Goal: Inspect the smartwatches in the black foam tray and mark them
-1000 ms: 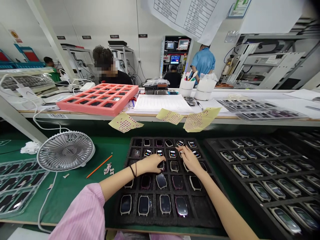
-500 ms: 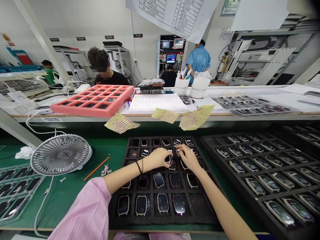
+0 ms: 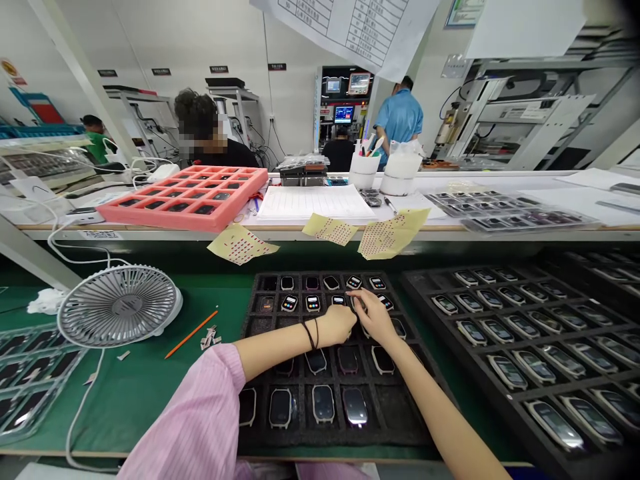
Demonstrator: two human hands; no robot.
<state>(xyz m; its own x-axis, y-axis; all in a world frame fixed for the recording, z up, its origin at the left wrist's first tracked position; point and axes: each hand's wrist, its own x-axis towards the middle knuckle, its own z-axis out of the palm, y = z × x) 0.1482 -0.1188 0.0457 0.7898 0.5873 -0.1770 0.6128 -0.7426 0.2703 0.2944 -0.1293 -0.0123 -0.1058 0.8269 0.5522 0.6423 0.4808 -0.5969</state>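
My left hand (image 3: pixel 340 325) and my right hand (image 3: pixel 375 317) meet over the upper middle of a black foam tray (image 3: pixel 400 413) holding rows of smartwatches. The left hand's fingers cover a watch, so I cannot tell if they grip it. The right hand's fingertips reach a smartwatch (image 3: pixel 356 303) just beyond them. Lit screens show on a smartwatch (image 3: pixel 313 303) to the left of my hands. Darker, unlit watches, such as a smartwatch (image 3: pixel 323 403), lie in the rows nearer me. A black band circles my left wrist beside a pink sleeve (image 3: pixel 195 420).
A second black tray of watches (image 3: pixel 520 347) lies to the right. A white desk fan (image 3: pixel 119 307), an orange pencil (image 3: pixel 193 333) and clear plastic trays (image 3: pixel 30 380) sit on the green mat to the left. Beyond, a pink foam tray (image 3: pixel 183 200) rests on the bench near a co-worker (image 3: pixel 215 140).
My left hand has moved right across the tray, ending close to my right hand. My right hand has stayed over nearly the same watches. The view has shifted slightly.
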